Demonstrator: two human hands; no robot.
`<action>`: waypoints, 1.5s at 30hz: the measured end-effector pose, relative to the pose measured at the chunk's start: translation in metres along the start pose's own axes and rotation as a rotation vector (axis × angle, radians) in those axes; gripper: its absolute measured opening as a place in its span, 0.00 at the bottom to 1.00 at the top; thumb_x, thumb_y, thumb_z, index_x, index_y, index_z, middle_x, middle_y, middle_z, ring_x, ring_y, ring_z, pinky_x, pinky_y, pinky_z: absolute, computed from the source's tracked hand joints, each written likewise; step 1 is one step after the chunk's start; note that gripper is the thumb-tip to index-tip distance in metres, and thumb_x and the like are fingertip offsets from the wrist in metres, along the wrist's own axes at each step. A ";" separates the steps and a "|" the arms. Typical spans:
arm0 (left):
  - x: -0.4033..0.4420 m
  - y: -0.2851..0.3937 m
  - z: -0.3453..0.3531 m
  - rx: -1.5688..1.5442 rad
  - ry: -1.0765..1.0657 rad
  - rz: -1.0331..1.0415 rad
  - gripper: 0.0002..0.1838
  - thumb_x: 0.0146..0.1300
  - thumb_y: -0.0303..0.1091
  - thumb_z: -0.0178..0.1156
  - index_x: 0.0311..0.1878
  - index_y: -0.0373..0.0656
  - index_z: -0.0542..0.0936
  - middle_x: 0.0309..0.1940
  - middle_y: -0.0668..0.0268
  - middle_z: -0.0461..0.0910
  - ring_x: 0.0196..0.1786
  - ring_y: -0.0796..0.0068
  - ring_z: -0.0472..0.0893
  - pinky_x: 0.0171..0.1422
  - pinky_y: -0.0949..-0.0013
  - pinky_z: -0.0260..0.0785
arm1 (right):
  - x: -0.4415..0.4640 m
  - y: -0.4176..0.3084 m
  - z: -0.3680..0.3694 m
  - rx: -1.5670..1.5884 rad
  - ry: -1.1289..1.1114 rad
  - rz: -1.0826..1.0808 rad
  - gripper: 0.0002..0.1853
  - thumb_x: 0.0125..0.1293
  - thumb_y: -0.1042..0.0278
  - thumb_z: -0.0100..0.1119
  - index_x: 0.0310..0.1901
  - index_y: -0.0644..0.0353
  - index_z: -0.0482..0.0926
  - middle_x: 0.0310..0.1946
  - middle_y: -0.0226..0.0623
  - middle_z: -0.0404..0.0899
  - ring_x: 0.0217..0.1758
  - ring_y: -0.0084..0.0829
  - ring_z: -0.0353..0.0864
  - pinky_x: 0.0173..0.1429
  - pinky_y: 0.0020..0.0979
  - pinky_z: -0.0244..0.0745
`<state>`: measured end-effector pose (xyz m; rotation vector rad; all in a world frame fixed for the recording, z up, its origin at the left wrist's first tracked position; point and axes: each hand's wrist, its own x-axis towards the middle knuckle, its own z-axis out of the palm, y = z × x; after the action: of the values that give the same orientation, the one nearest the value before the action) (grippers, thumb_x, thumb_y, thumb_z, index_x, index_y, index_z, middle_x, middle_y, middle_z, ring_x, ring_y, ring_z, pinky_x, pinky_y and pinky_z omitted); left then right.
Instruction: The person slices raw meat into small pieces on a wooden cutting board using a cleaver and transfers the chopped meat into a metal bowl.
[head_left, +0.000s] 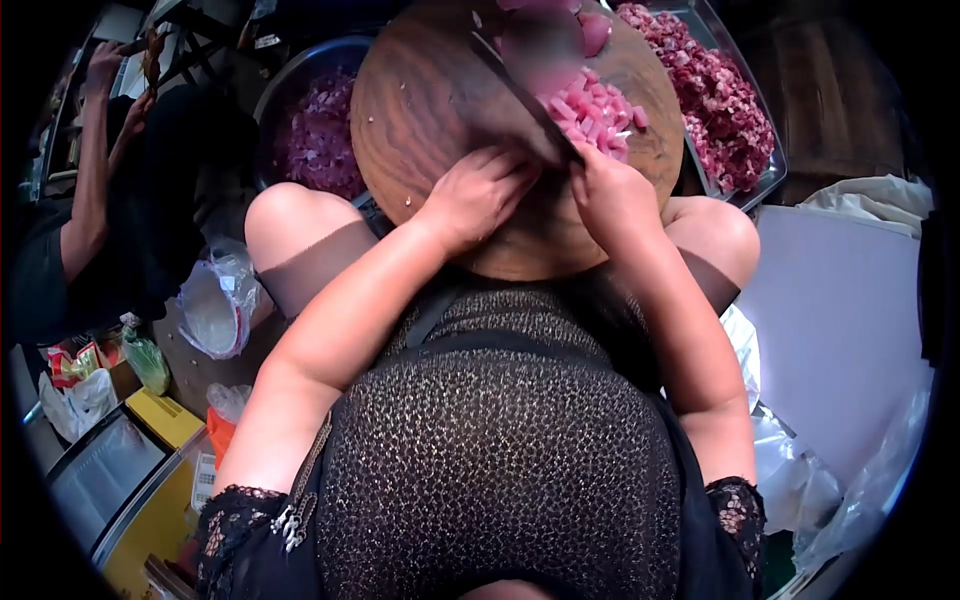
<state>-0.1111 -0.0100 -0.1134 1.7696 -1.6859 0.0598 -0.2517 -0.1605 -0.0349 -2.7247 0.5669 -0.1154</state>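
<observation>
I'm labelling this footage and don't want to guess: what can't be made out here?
All in the head view:
Knife: its handle is hidden by the right hand.
Left hand: its fingertips are lost in shadow and blur, so contact with the blade is unclear.
Large pink meat: blurred and cut off by the top edge.
Bowl: right side hidden behind the round board.

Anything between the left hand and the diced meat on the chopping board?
Yes: the knife, gripped by the right hand, slants between the left hand and the diced meat.
</observation>
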 end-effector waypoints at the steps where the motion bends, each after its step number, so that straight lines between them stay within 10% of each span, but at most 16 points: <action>1: 0.001 0.003 -0.003 0.055 0.008 -0.024 0.19 0.56 0.30 0.65 0.53 0.44 0.83 0.51 0.61 0.80 0.58 0.58 0.77 0.67 0.57 0.70 | 0.000 0.005 -0.004 0.015 0.060 0.025 0.11 0.69 0.68 0.52 0.49 0.56 0.80 0.31 0.46 0.84 0.35 0.48 0.85 0.39 0.47 0.79; 13: -0.007 0.005 0.001 0.097 -0.013 -0.044 0.19 0.58 0.31 0.64 0.55 0.44 0.83 0.57 0.59 0.79 0.61 0.56 0.76 0.68 0.57 0.68 | -0.038 -0.006 -0.033 -0.099 -0.316 0.039 0.08 0.64 0.73 0.51 0.43 0.61 0.77 0.29 0.48 0.83 0.35 0.49 0.85 0.37 0.49 0.80; 21: -0.012 0.007 -0.004 0.098 0.053 -0.058 0.17 0.55 0.34 0.66 0.50 0.45 0.85 0.49 0.60 0.80 0.54 0.58 0.78 0.62 0.58 0.72 | -0.002 -0.007 0.003 0.061 0.045 0.018 0.10 0.70 0.68 0.51 0.49 0.55 0.79 0.32 0.49 0.84 0.36 0.51 0.85 0.39 0.49 0.79; 32: -0.018 0.007 -0.001 0.056 0.047 -0.081 0.17 0.57 0.34 0.65 0.51 0.45 0.83 0.49 0.58 0.79 0.55 0.55 0.77 0.62 0.57 0.71 | -0.047 -0.013 -0.033 -0.163 -0.342 0.020 0.10 0.68 0.70 0.51 0.47 0.59 0.78 0.28 0.46 0.83 0.34 0.47 0.85 0.35 0.46 0.79; 39: -0.026 0.014 -0.008 0.046 0.032 -0.085 0.19 0.55 0.34 0.66 0.52 0.44 0.84 0.50 0.57 0.79 0.58 0.53 0.76 0.66 0.55 0.69 | 0.000 -0.018 0.018 0.069 0.064 -0.043 0.11 0.70 0.65 0.51 0.49 0.56 0.79 0.32 0.47 0.84 0.37 0.50 0.85 0.40 0.50 0.79; 45: -0.027 0.012 0.001 0.096 0.110 -0.100 0.17 0.55 0.31 0.67 0.49 0.42 0.83 0.46 0.59 0.78 0.53 0.55 0.77 0.59 0.57 0.73 | -0.051 -0.015 -0.023 -0.015 -0.136 -0.025 0.11 0.71 0.65 0.52 0.50 0.55 0.79 0.31 0.46 0.84 0.35 0.49 0.85 0.39 0.48 0.79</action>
<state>-0.1268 0.0136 -0.1212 1.8837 -1.5367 0.1928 -0.2959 -0.1349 -0.0082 -2.7286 0.4971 0.0685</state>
